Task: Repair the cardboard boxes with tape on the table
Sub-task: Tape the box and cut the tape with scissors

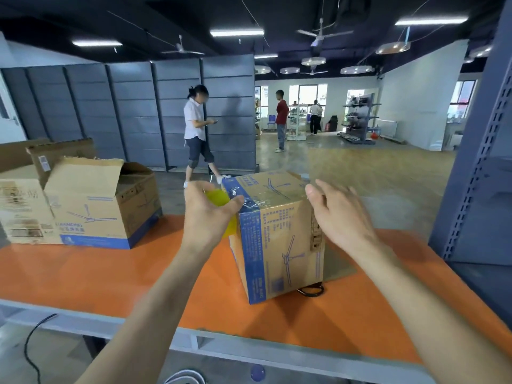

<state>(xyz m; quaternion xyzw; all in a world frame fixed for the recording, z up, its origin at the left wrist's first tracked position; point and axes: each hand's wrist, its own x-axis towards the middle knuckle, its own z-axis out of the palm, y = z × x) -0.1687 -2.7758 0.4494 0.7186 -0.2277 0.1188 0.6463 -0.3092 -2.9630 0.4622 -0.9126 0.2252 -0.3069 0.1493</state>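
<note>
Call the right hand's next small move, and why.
Probably lower the right hand onto the box and smooth the clear tape down: the left hand grips the yellow tape roll at the box's corner, the tape looks wrinkled, and the right hand hovers open.

Matt brown cardboard box [279, 234] (glossy clear tape [256, 202] on top), smooth orange table [110, 278].

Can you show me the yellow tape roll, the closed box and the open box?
yellow tape roll [219, 199]: head view, its upper yellow side
closed box [282, 245]: head view, its front face
open box [83, 181]: head view, its raised flap
</note>
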